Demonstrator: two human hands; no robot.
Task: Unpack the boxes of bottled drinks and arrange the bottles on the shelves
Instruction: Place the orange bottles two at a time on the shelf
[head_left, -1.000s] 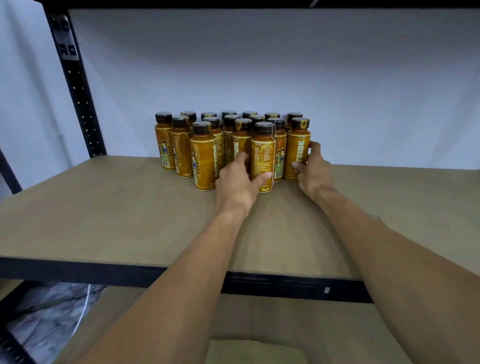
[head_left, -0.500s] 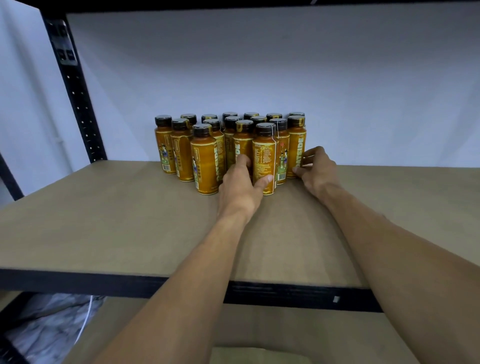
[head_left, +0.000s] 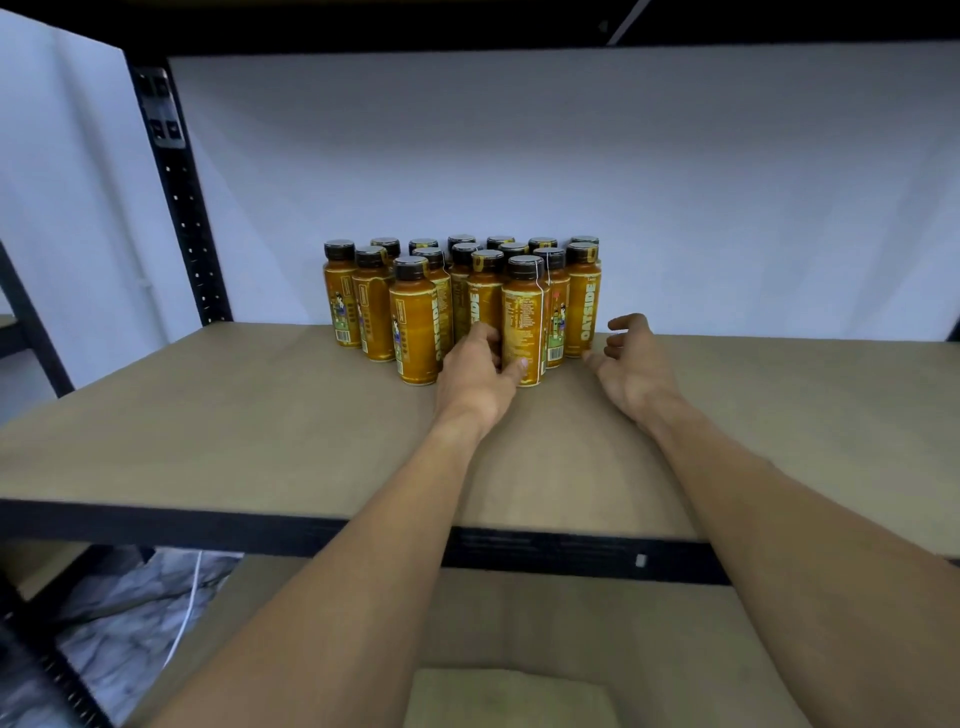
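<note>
Against the pale wall (head_left: 675, 182), bottles (head_left: 415, 322) are standing upright on the shelf (head_left: 208, 405), the left hand (head_left: 475, 371) apparently curling its fingers (head_left: 484, 335) round the front bottle (head_left: 524, 312) while the right hand (head_left: 631, 361) is hovering empty, loosely curled, just beside them.

Arms outstretched, left hand (head_left: 475, 371) grips a bottle (head_left: 524, 312), right hand (head_left: 631, 364) empty, fingers (head_left: 626, 323) loosely curled.

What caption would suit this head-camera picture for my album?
Left hand grips the front Oatside bottle of the bottle cluster on a wooden shelf; right hand holds nothing.
</note>
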